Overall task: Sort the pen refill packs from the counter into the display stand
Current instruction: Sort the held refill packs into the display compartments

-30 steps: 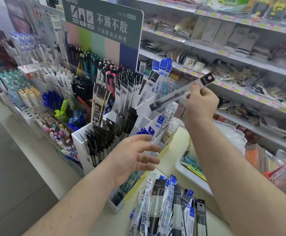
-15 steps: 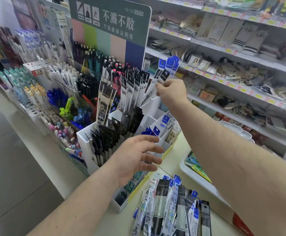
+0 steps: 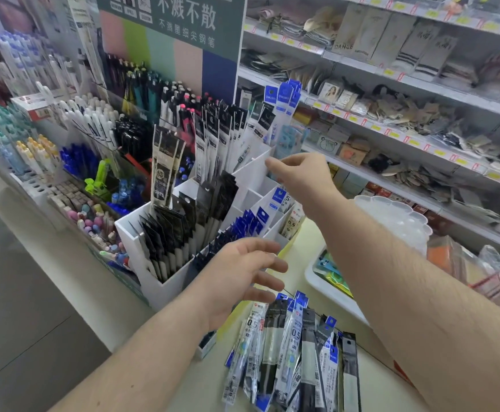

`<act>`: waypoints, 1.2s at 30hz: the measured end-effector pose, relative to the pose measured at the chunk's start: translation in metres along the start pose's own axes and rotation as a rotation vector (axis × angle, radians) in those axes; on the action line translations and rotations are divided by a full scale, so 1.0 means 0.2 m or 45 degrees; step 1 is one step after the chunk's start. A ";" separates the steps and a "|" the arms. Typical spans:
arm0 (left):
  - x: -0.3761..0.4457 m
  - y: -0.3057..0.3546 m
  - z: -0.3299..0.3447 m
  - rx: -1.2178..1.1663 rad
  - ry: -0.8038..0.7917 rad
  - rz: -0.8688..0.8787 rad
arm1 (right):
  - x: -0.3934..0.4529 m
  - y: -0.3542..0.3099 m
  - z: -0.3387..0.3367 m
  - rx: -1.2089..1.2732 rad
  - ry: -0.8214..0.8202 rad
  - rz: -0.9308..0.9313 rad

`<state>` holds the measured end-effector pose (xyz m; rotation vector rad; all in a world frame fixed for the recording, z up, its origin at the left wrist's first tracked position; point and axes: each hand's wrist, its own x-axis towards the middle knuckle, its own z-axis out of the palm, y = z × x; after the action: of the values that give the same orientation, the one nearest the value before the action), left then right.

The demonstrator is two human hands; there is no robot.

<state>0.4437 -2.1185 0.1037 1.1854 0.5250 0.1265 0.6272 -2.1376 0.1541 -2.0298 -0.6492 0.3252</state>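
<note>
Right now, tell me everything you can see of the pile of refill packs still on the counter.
The pile of refill packs lies flat on the pale counter, fanned loosely and overlapping. They are long, narrow clear plastic sleeves with blue or black header cards; some show "0.5". The pile sits near the view's bottom edge, beside the white display stand. The left hand hovers above, not touching.

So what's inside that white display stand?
The white display stand holds upright refill packs: black ones in front, blue ones toward the right. Their lower ends and the compartment floors are hidden.
</note>
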 end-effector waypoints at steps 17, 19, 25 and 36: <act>0.08 -0.27 0.17 0.434 0.065 -0.049 | -0.27 0.59 -0.02 0.167 -0.019 0.345; 0.10 -0.25 0.17 0.461 0.103 0.004 | -0.17 0.61 0.04 0.118 -0.023 0.341; 0.09 -0.13 0.13 0.776 0.250 0.296 | 0.06 0.58 0.22 0.157 -0.007 0.332; 0.05 -0.15 0.06 0.821 0.215 0.252 | -0.07 0.53 0.21 -0.112 -0.278 -0.097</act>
<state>0.4528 -2.1369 0.0763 1.8687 0.6173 0.2390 0.6292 -2.1588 0.0419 -2.0639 -0.8872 0.4854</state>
